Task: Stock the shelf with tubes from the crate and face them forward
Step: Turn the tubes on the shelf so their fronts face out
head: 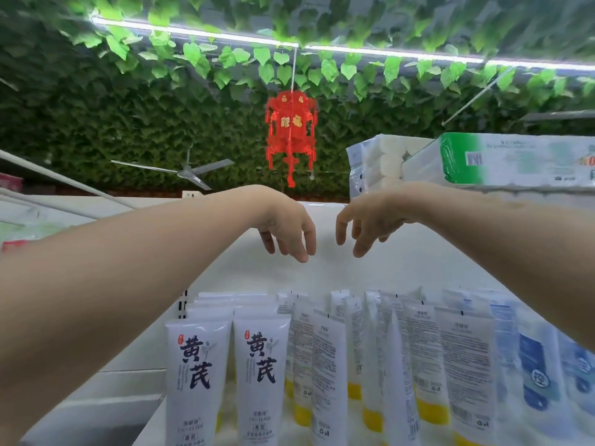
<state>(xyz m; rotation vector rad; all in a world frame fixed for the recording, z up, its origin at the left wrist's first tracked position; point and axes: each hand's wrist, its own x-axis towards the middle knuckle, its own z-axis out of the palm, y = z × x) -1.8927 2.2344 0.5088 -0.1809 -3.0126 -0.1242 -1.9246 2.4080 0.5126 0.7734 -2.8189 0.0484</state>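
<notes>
Hanging over the shelf in the head view, the left hand and the right hand droop from bent wrists, close together but not touching. Both sets of fingers are loosely curled and spread apart, holding nothing. Below them the tubes stand in rows, caps down. At the left, two white tubes show their fronts with large dark characters. Just beside them, the turned tubes show small back print and yellow caps. Blue-labelled tubes stand at the far right, partly behind the right forearm. Tissue packs sit on top at the right. A red lantern hangs from a leaf-covered ceiling, near a ceiling fan.
</notes>
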